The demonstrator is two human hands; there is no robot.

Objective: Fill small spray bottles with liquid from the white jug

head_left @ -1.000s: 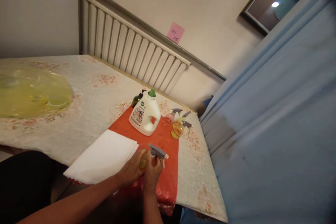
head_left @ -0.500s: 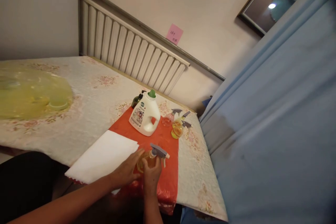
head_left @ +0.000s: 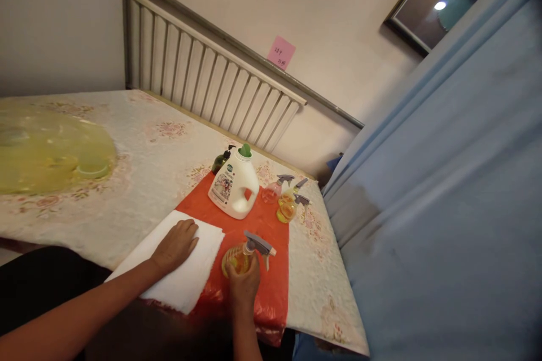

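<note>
In my right hand (head_left: 244,282) is a clear spray bottle (head_left: 237,259) of amber liquid with a grey trigger head. It stands tilted in view over the red plastic sheet (head_left: 271,276), thumb and fingers wrapped round its lower body. My left hand (head_left: 176,243) lies palm down on a folded white cloth (head_left: 199,271), fingers stretched over its upper part. Beyond the hands a large white detergent jug (head_left: 237,186) with a green spout stands on the red sheet. A dark pump bottle (head_left: 220,162) is partly hidden behind the jug.
Right of the jug are several more spray bottles, one pink (head_left: 271,193) and one yellow (head_left: 287,212). A yellow plastic bag (head_left: 55,152) covers the left of the flowered tablecloth (head_left: 152,152). A blue curtain (head_left: 423,208) hangs along the right; a radiator (head_left: 203,67) lines the wall.
My left hand has left the spray bottle and moved left onto the white cloth. My right hand still holds the bottle in nearly the same place.
</note>
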